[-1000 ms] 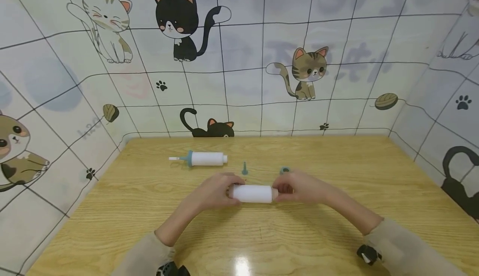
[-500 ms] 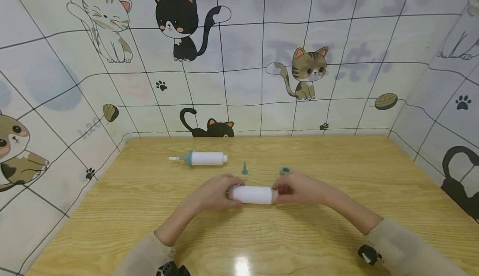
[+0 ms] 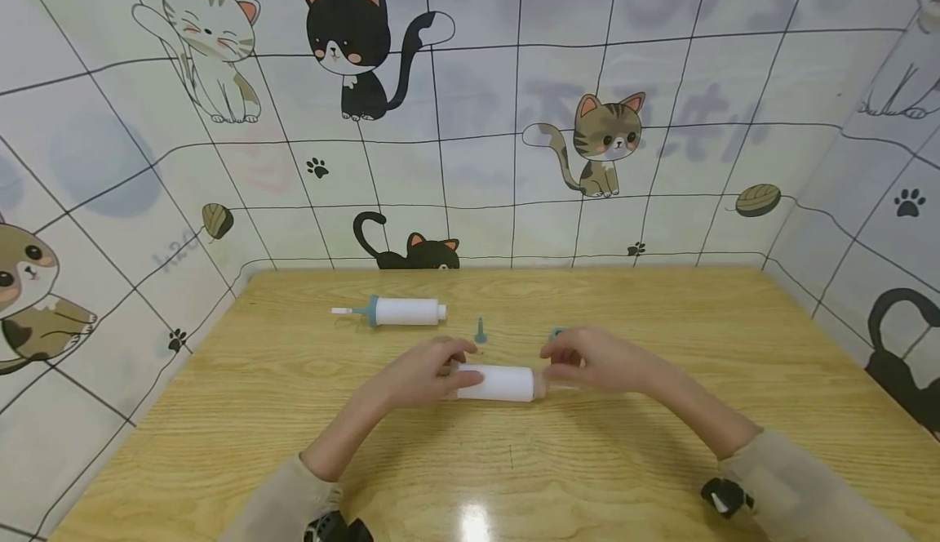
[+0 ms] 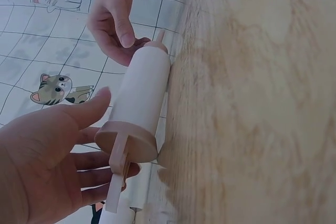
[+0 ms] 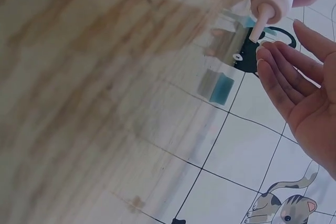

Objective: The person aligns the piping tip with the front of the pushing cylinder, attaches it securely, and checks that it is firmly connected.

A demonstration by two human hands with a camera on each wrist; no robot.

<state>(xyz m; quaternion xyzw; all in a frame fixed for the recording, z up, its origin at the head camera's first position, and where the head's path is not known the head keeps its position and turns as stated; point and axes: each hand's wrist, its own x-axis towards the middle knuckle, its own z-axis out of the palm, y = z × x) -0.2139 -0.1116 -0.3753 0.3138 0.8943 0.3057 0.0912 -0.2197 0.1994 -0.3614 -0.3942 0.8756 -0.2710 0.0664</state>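
Note:
A white cylinder (image 3: 498,383) with pale pink end pieces lies on its side on the table, looking like a large toy syringe. My left hand (image 3: 422,375) is at its left end, thumb over the body in the head view; in the left wrist view the fingers (image 4: 94,177) are spread loosely beside the pink flat handle (image 4: 118,153), not gripping. My right hand (image 3: 602,358) is off the other end, fingers relaxed and holding nothing. A thin pink nozzle (image 5: 262,22) points toward its fingertips (image 5: 260,51) in the right wrist view.
A similar white cylinder with teal end (image 3: 407,311) lies at the back left. Behind the hands stands a small teal pointed piece (image 3: 481,331). A teal ring (image 3: 557,332) is partly hidden by my right hand. Cat-printed wall covering (image 3: 485,175) borders the table.
My right hand has let go of the cylinder's right end and moved slightly up and right. My left hand's fingers have loosened at the left end. The cylinder has stayed about where it was.

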